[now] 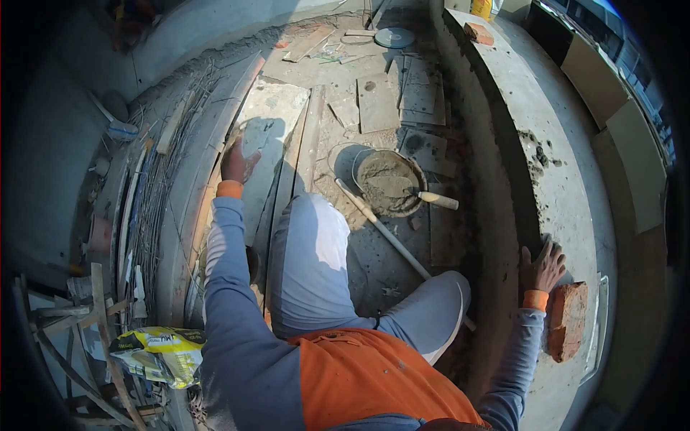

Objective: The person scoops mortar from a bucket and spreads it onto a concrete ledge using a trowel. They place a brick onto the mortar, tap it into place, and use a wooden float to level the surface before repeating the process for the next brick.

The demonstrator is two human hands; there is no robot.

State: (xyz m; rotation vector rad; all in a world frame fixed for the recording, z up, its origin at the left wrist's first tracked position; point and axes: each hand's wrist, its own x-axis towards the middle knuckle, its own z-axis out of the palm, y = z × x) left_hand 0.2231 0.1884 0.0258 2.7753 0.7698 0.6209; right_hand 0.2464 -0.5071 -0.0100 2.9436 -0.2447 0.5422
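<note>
My left hand (239, 161) reaches forward over a pale flat board (269, 108), its thumb apart from the fingers, holding nothing. Whether it touches the board I cannot tell. My right hand (543, 269) lies flat on the edge of a low wall top (557, 194), fingers stretched out. Just behind that hand sits a red brick (567, 322). Between the two hands, on the floor, stands a bucket (389, 183) of wet mortar. A trowel (438, 200) rests in it, with its wooden handle sticking out over the rim.
A long pole (381, 228) slants across the floor beside the bucket. Flat tiles (377, 103) lie beyond it. Thin rods (152, 215) and planks run along the left. A yellow bag (162, 353) lies at lower left. Mortar lumps (540, 154) and another brick (479, 33) are on the wall.
</note>
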